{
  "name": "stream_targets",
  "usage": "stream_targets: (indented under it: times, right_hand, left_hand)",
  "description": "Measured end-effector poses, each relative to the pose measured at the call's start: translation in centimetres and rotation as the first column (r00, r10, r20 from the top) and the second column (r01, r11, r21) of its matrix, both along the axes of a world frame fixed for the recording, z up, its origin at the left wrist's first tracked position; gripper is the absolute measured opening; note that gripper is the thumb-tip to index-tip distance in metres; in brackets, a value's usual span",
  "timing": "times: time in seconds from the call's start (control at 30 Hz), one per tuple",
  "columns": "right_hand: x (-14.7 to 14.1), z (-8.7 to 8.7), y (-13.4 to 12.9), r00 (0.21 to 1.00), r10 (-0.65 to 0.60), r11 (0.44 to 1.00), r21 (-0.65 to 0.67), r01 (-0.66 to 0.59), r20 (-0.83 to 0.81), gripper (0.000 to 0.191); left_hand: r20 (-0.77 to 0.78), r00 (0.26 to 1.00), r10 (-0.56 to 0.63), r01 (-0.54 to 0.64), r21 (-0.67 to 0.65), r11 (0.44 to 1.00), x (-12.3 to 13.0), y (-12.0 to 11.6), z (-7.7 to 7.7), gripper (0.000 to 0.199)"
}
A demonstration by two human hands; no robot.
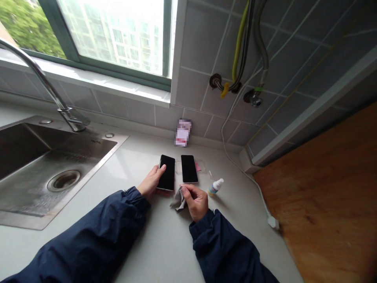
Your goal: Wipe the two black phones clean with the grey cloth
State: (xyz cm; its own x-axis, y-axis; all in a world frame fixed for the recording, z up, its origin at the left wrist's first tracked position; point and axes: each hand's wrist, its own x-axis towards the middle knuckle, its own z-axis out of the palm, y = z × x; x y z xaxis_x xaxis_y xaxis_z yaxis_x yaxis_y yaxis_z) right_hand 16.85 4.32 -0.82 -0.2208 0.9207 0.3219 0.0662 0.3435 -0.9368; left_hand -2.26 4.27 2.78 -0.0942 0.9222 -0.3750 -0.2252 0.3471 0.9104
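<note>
Navy-blue jacket sleeves (88, 232), plain, near. Left black glass smartphone (167, 173), right black glass smartphone (189, 169), both dark-screened. Crumpled grey cloth (178, 199). White spray bottle (217, 186), bluish-yellow base. White stone surface (165, 251). Blue-grey wall tiles (200, 70), pale grout grid. Orange-brown wood-grain board (321, 196), right.

Stainless steel sink (88, 135) with chrome faucet (44, 76), green-framed window (112, 35) above, grey tiled wall (203, 51), yellow hose (239, 43) and grey hose (263, 43) from wall fittings (216, 81), blurred packet (183, 133) against the tiles, white cable (244, 173) along the white countertop (159, 251), wooden surface (321, 196) at right

Black smartphone (168, 179) lying flat, crumpled grey cloth (177, 200) beside it
</note>
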Motion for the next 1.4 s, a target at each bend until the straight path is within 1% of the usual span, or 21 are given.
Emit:
stream_targets:
  times: [0.07,0.17,0.23,0.3,0.33,0.37,0.43,0.5,0.6,0.67,0.77,0.87,1.0,1.23,1.4]
  right_hand:
    - [0.0,0.0,0.0,1.000,-0.008,1.000,-0.005,0.008,-0.006,0.028]
    - [0.0,-0.2,0.0,1.000,-0.012,1.000,-0.014,0.012,-0.009,0.030]
    - [-0.1,-0.3,0.0,1.000,-0.011,1.000,-0.020,0.011,-0.010,0.030]
    - [-0.1,-0.3,0.0,1.000,-0.008,1.000,-0.026,0.008,-0.010,0.029]
    - [-0.1,-0.3,0.0,1.000,-0.006,1.000,-0.028,0.006,-0.010,0.029]
    - [-0.1,-0.3,0.0,1.000,-0.005,1.000,-0.029,0.005,-0.010,0.029]
    - [-0.1,-0.2,0.0,1.000,-0.003,1.000,-0.031,0.003,-0.009,0.030]
    - [0.0,-0.1,0.0,1.000,-0.005,0.999,-0.032,0.004,-0.008,0.029]
    - [0.0,0.0,0.0,1.000,-0.005,0.999,-0.034,0.005,-0.006,0.030]
    - [0.0,0.1,-0.1,1.000,-0.002,0.999,-0.035,0.002,-0.002,0.031]
    - [0.0,0.1,-0.1,1.000,0.004,0.999,-0.040,-0.004,0.008,0.031]
    - [0.0,0.0,0.0,1.000,0.002,0.999,-0.041,-0.002,0.014,0.032]
    - [0.0,-0.2,0.0,1.000,0.009,0.999,-0.036,-0.008,0.011,0.031]
    - [0.0,0.0,0.0,1.000,0.015,1.000,-0.025,-0.015,0.006,0.026]
    - [-0.2,0.4,0.0,1.000,-0.019,1.000,-0.024,0.019,-0.014,0.029]
  left_hand:
    - [-0.050,0.999,0.003,-0.004,-0.012,1.000,-0.2,0.0,0.1,0.062]
    - [-0.163,0.986,-0.012,0.007,-0.034,0.999,-0.8,0.1,0.3,0.086]
    - [-0.235,0.972,-0.017,0.009,-0.036,0.999,-1.2,0.2,0.5,0.100]
    - [-0.340,0.940,-0.013,0.004,-0.028,1.000,-1.5,0.3,0.6,0.106]
    - [-0.423,0.906,-0.019,0.012,-0.019,1.000,-1.4,0.4,0.6,0.108]
    - [-0.519,0.854,-0.029,0.030,-0.006,1.000,-1.4,0.5,0.6,0.110]
    - [-0.697,0.717,-0.037,0.081,0.031,0.996,-1.0,0.7,0.5,0.114]
    - [-0.805,0.591,-0.051,0.137,0.038,0.990,-0.5,0.9,0.4,0.119]
    - [-0.897,0.426,-0.116,0.187,-0.039,0.982,0.5,1.0,0.4,0.123]
    - [-0.933,0.325,-0.156,0.180,-0.101,0.979,1.1,0.9,0.7,0.123]
    - [-0.955,0.220,-0.197,0.143,-0.168,0.975,2.0,0.6,1.2,0.119]
    - [-0.960,0.177,-0.216,0.125,-0.196,0.973,2.9,0.4,1.5,0.115]
    - [-0.960,0.162,-0.227,0.089,-0.215,0.973,3.6,0.5,1.3,0.110]
    - [-0.966,0.126,-0.224,0.063,-0.217,0.974,4.2,0.8,0.9,0.102]
    - [-0.965,0.102,-0.240,0.066,-0.234,0.970,4.4,0.8,0.9,0.104]
